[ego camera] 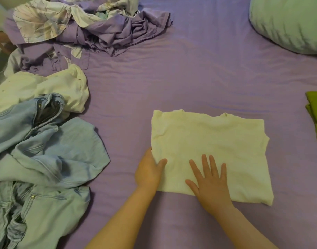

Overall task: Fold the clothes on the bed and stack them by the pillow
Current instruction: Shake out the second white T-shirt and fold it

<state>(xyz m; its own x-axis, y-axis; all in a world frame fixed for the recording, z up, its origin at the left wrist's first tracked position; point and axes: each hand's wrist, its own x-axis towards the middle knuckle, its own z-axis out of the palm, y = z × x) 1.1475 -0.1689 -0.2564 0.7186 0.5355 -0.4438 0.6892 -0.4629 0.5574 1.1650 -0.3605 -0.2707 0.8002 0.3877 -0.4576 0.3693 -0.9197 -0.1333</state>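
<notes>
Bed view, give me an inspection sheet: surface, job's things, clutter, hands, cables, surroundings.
Surface: purple sheet, wrinkled, covering the bed.
Job's things: white T-shirt partly folded, lying flat in front of the person; denim clothes and a cream garment unfolded in a heap on the left; green folded item at the right edge, with something white on it; pillow at the top right.
Clutter: crumpled purple and leaf-print bedding at the top left.
Hands: left hand grips the T-shirt's left edge, thumb on top; right hand presses flat on it, fingers spread.
Cables: nothing seen.
Surroundings: wooden furniture, partly seen at the far left.
</notes>
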